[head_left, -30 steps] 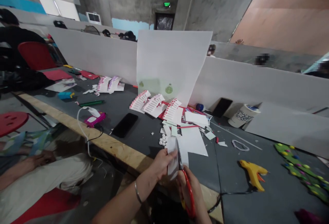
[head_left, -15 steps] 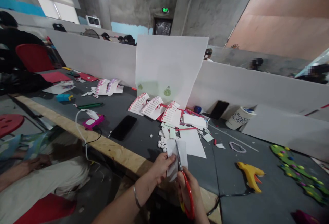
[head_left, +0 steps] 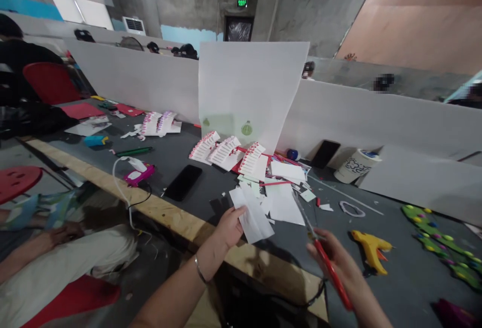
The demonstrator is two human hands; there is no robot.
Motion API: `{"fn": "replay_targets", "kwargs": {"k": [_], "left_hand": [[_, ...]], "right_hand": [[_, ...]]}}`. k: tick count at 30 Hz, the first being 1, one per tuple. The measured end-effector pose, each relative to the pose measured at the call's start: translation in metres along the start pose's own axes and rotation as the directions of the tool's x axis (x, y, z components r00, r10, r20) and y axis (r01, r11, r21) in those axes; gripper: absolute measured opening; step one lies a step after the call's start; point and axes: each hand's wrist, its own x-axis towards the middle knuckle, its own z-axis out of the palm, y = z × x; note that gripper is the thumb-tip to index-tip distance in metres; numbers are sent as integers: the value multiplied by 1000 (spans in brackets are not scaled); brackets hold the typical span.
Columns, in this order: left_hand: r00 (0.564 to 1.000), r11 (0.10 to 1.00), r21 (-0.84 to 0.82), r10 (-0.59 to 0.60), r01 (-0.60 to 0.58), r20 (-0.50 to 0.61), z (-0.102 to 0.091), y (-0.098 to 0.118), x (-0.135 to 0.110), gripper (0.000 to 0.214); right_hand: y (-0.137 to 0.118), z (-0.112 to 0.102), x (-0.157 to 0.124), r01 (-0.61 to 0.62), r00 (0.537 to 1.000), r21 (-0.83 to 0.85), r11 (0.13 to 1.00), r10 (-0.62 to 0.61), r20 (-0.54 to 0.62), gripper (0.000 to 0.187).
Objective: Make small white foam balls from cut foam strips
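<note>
Head view: the left hand (head_left: pixel 229 228) pinches a white paper piece (head_left: pixel 251 216) between thumb and fingers, a narrow grip, the piece held over the front edge of the grey work table (head_left: pixel 181 215). The right hand (head_left: pixel 335 262), well apart, has its fingers (head_left: pixel 318 247) closed round the red-handled scissors (head_left: pixel 327 262) — blades toward the paper scraps (head_left: pixel 282 202) on the table, a yellow hot glue gun (head_left: pixel 371 250) just beside.

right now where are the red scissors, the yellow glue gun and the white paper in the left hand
red-handled scissors (head_left: pixel 330 271), head view, point on the red grip
yellow hot glue gun (head_left: pixel 371 250), head view, point on its body
white paper (head_left: pixel 253 217), head view, point on the middle of the sheet
</note>
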Motion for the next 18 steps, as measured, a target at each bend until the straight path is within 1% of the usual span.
{"fn": "replay_targets", "kwargs": {"k": [1,2,3,4,6,7,9,11,12,13,14,15,16,17,18], "left_hand": [[1000,1000,-7,4,-4,7,0,1,0,6],[1000,1000,-14,7,-7,13,0,2,-1,6],[1000,1000,-23,4,-3,15,0,3,-2,6],[1000,999,-32,-7,7,12,1,4,-4,6],[999,998,-43,-40,40,-9,1,5,-7,8],[998,997,-48,-54,53,-20,1,6,-8,8],[997,996,-54,-69,67,-21,1,8,-11,9],[997,995,-56,-77,78,11,2,8,-15,11],[996,995,-57,-84,86,31,3,8,-16,11],[994,994,-55,-93,95,51,5,6,-18,11],[992,993,-49,-103,107,68,7,4,-20,12],[990,992,-40,-113,117,84,10,1,-22,12],[987,991,-28,-125,128,98,13,-3,-24,12],[984,990,-15,-140,143,113,15,-8,-26,13],[979,987,-3,-158,160,130,17,-13,-27,14]], "right_hand": [[7,-12,12,-2,1000,-129,992,-2,-31,53],[16,-22,25,-7,998,-271,962,-8,-57,52],[25,-31,37,-6,996,-399,917,-30,-85,51],[37,-39,49,9,994,-487,873,-61,-90,48],[60,-52,69,7,993,-603,798,-78,-92,47],[70,-58,77,21,993,-641,767,-90,-75,48],[85,-67,85,24,994,-722,691,-90,-54,52],[86,-71,85,30,997,-815,579,-71,-15,54],[81,-70,81,43,997,-847,530,-82,-1,52],[72,-66,76,72,993,-857,510,-120,12,49],[59,-58,70,110,984,-833,542,-177,16,46],[44,-47,64,155,975,-768,622,-222,17,44],[28,-33,58,200,973,-656,728,-227,44,44],[13,-17,51,199,979,-515,834,-188,74,44],[-1,-1,46,172,982,-356,919,-133,133,44]]}}
